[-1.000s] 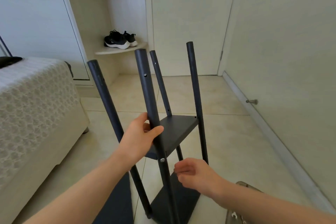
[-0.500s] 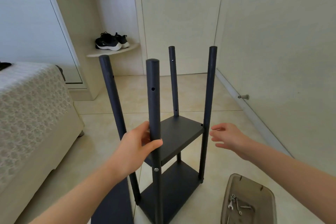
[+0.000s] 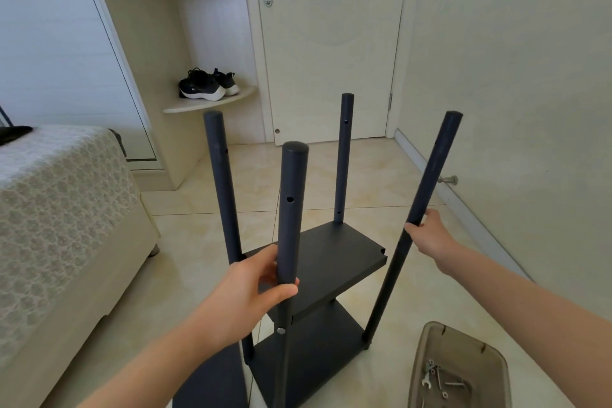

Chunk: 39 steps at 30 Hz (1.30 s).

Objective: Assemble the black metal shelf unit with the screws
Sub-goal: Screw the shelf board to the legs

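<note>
Shelf unit (image 3: 318,262) stands on tiled floor (image 3: 198,242), between bed (image 3: 66,209) and wall (image 3: 530,109). Right post (image 3: 427,192) leans outward, not seated at middle shelf's notched corner (image 3: 382,253). Left hand (image 3: 251,288): grip wrapped round near post (image 3: 291,209), steadying. Right hand (image 3: 430,235): grip closed on leaning post. Best move, I judge: swing post into notch, align holes, keep frame square. Tray (image 3: 496,358) nearby holds screws (image 3: 440,381).

- Between left hand (image 3: 251,290) and right hand (image 3: 430,235): open gap over middle shelf (image 3: 331,258), fenced by near pole (image 3: 291,209) and tilted right pole (image 3: 427,195).
- Just left of left hand: back-left pole (image 3: 222,182); beyond, bare floor (image 3: 185,258), then bed (image 3: 66,209).
- Right of right hand: open floor up to wall (image 3: 530,109) and door stop (image 3: 447,180).
- Below right hand: tray (image 3: 419,368) on floor.
</note>
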Each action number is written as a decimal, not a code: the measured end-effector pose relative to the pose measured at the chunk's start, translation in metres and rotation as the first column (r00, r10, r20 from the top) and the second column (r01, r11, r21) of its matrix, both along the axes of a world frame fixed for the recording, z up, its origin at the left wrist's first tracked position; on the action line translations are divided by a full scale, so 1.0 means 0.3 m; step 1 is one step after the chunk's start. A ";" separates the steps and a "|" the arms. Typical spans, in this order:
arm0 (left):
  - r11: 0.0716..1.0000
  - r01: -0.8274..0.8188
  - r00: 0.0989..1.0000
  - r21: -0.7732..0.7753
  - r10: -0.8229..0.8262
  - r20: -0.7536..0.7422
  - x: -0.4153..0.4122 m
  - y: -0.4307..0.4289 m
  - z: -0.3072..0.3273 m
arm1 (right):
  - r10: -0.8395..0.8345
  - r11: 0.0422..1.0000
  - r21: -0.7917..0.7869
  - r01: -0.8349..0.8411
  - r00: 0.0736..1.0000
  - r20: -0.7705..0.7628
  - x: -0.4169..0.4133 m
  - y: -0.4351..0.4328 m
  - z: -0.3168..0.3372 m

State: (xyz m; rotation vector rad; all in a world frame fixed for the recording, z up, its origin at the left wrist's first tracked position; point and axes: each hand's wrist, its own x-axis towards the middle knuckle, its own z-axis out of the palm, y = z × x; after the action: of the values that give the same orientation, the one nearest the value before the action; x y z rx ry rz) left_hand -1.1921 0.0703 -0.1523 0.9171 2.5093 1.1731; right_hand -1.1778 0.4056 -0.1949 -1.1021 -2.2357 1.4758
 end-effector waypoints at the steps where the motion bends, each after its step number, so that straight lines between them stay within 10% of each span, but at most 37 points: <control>1: 1.000 0.002 1.000 -0.005 -0.002 0.001 -0.002 -0.003 0.001 | -0.001 1.000 0.002 0.001 1.000 -0.001 -0.005 0.003 0.003; 23: 0.970 -0.233 0.972 0.063 0.232 0.025 -0.149 -0.068 -0.003 | 0.246 0.886 0.419 -0.199 0.967 -0.059 0.190 -0.047 0.039; 39: 0.818 -0.575 0.818 -0.009 0.575 0.030 -0.179 -0.148 -0.008 | 0.510 0.792 0.391 -0.469 0.860 0.000 0.168 -0.167 -0.002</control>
State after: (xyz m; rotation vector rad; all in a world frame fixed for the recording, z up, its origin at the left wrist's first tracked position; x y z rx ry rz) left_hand -1.2458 0.0260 -0.1547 0.1071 2.8511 1.3182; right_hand -1.1273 0.3555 -0.1954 -0.3205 -2.7011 1.1307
